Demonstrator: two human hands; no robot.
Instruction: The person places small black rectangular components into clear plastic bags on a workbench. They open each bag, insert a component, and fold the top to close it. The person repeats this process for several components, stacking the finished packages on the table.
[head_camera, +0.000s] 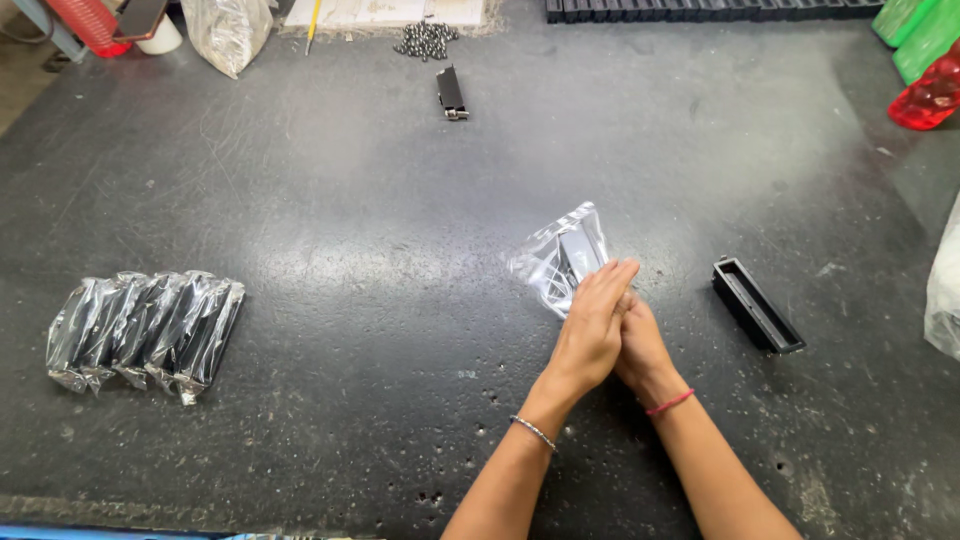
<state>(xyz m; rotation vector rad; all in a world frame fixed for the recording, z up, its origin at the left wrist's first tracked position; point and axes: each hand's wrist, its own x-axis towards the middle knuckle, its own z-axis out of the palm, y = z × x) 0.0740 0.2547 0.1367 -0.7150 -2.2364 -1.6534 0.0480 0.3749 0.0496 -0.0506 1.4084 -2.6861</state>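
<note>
Left hand (592, 325) and right hand (640, 345) pressed together on clear bagged part (562, 255); bagged row (145, 330) done left, black tray (757, 305) unbagged right.

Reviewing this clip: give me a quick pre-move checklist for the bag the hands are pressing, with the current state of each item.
1. Both hands on the clear bag: ok, left hand lies over right hand.
2. Dark part inside the bag: ok, visible through the plastic.
3. Bag sealed: cannot tell, the hands cover its near end.
4. Open black tray apart from the hands: ok.
5. Row of bagged parts undisturbed at left: ok.
</note>
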